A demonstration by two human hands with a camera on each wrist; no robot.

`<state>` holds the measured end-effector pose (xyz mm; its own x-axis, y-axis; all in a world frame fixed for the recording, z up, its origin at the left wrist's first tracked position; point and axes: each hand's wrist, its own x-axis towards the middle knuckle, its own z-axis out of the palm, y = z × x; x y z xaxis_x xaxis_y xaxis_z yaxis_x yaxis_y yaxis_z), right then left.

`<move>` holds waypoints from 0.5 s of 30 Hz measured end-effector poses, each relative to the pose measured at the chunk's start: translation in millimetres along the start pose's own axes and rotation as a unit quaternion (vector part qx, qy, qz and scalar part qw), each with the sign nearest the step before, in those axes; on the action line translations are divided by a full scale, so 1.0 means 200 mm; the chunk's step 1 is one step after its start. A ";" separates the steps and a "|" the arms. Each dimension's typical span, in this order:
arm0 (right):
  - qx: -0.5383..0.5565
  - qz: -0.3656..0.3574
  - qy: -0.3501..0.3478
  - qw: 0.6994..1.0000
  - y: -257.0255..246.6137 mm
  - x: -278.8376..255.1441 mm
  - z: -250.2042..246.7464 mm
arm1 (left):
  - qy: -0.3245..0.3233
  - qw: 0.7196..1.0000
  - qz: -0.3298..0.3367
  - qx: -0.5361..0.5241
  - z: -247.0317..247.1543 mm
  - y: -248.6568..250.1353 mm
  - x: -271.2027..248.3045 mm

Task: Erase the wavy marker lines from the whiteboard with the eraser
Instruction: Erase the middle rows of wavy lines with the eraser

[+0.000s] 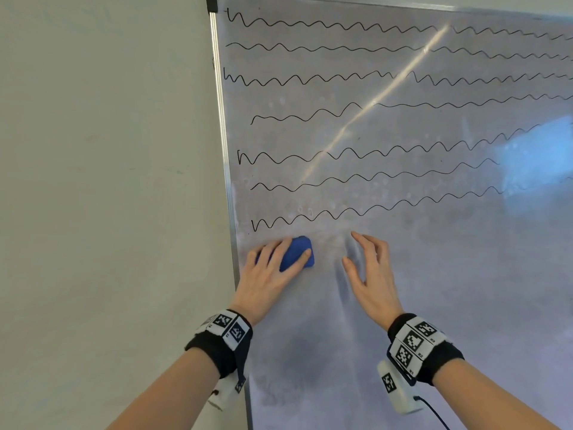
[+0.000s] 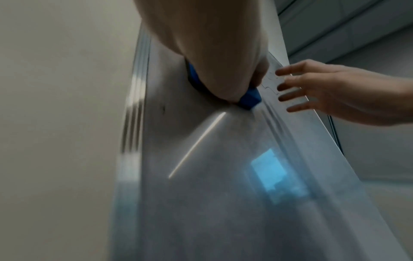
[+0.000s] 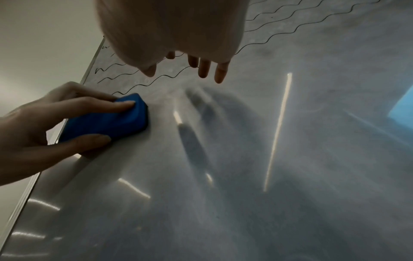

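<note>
A blue eraser (image 1: 297,251) lies flat against the whiteboard (image 1: 434,274) near its left edge, just under the lowest wavy black line (image 1: 341,214). My left hand (image 1: 273,268) grips the eraser (image 3: 111,121), thumb on one side and fingers on the other. Several wavy marker lines (image 1: 341,26) run across the board above it. My right hand (image 1: 369,268) hovers open beside the eraser, fingers spread and close to the board; whether they touch it I cannot tell. The left wrist view shows the eraser (image 2: 250,98) mostly hidden under my palm.
The board's metal frame (image 1: 224,150) runs down the left side, with a plain wall (image 1: 108,181) beyond it. The lower part of the board is grey and smudged, with no lines on it. Light reflections streak the surface.
</note>
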<state>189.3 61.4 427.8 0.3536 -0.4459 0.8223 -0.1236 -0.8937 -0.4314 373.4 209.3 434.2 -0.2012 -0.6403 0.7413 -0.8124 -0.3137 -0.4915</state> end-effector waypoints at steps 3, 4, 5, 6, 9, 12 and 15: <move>0.002 -0.018 -0.003 1.000 -0.02 0.02 0.03 | 0.015 0.995 0.095 0.006 0.00 -0.06 0.01; 0.003 -0.021 0.000 1.000 -0.02 0.03 0.03 | 0.019 0.995 0.100 0.014 -0.01 -0.12 0.04; 0.007 -0.021 0.003 1.000 -0.03 0.04 0.04 | 0.023 0.996 0.081 0.021 -0.03 -0.19 0.08; 0.011 -0.017 0.006 1.000 -0.03 0.06 0.04 | 0.027 0.998 0.048 0.026 -0.06 -0.25 0.12; 0.018 -0.016 0.006 1.000 -0.05 0.07 0.06 | 0.036 0.999 -0.017 0.034 -0.08 -0.30 0.17; 0.022 -0.022 0.009 0.999 -0.05 0.07 0.07 | 0.037 0.998 0.033 0.026 -0.05 -0.20 0.11; 0.021 -0.024 0.009 0.999 -0.05 0.08 0.07 | 0.005 0.993 0.117 0.022 -0.04 -0.19 0.08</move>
<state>208.3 63.4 439.6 0.3405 -0.4036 0.8492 -0.0676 -0.9114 -0.4060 395.9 216.4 469.3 -0.3868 -0.6922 0.6093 -0.7184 -0.1881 -0.6697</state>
